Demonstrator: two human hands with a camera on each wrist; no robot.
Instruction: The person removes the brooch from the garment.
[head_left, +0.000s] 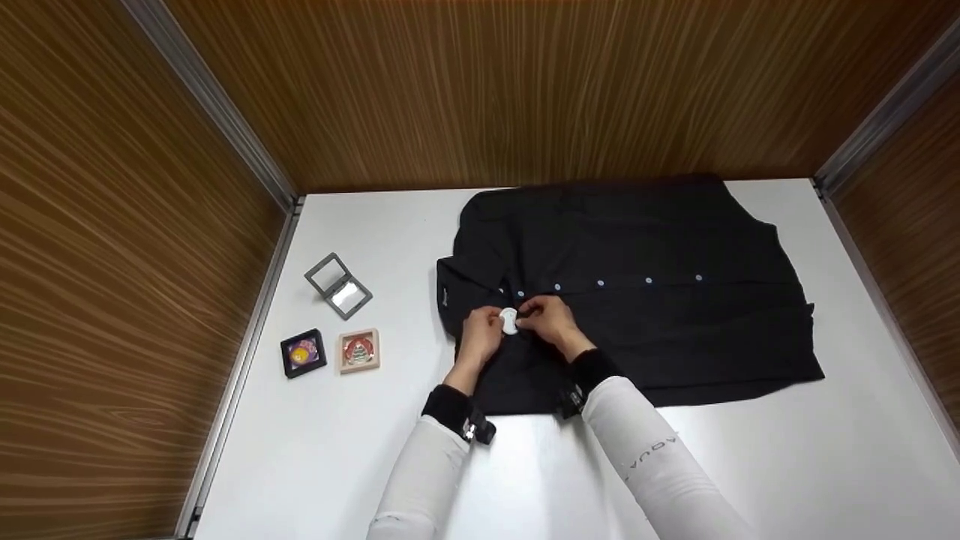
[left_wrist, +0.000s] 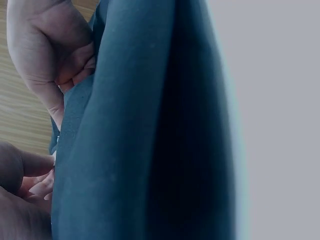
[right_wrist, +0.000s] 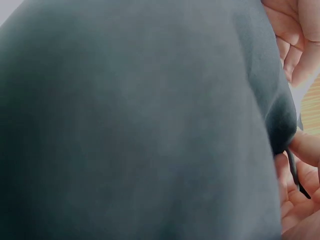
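A black button-up shirt (head_left: pixel 675 337) lies spread on the white table, its collar end to the left. Near the collar, a small white round disc (head_left: pixel 508 321) sits between my two hands. My left hand (head_left: pixel 482 332) pinches the disc's left edge between thumb and fingers. At the disc's right side, my right hand (head_left: pixel 551 320) has its thumb and fingertips together; in the right wrist view this hand (right_wrist: pixel 302 180) pinches a dark fold of cloth. Raised shirt fabric (left_wrist: pixel 125 125) fills much of both wrist views and hides some fingertips.
To the left of the shirt lie an open grey hinged frame (head_left: pixel 339 286), a black-framed square with a purple and yellow picture (head_left: pixel 304 352), and a light wooden square frame with a red design (head_left: pixel 359 350). Wood-grain panels (head_left: pixel 480 90) enclose the table (head_left: pixel 405 255).
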